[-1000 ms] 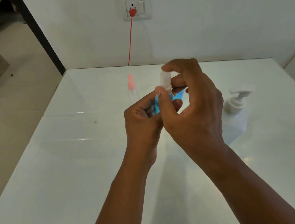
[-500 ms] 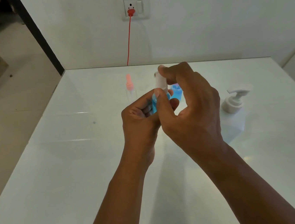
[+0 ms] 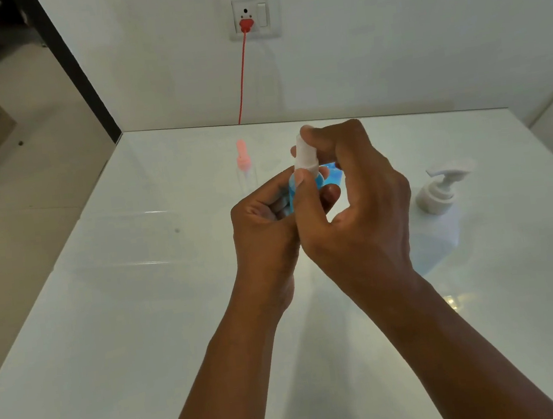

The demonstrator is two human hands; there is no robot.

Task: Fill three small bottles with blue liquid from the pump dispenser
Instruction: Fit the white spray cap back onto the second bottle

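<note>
Above the table (image 3: 144, 327), the left hand (image 3: 262, 221) curls round a blue bottle (image 3: 292, 193); the right hand (image 3: 354, 207), arched over it, pinches its white cap (image 3: 305, 156).

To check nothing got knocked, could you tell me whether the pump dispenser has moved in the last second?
No; the pump dispenser sits at the same spot relative to the wall socket.

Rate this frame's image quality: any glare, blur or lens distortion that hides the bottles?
Head view: soft overall; glare streaks on the glossy table. The pink-capped bottle is hazy, its clear body nearly lost against the white. The pump dispenser blends in too. Wide-angle bending slants the wall edges. The hands cover most of the blue-filled bottle.
</note>
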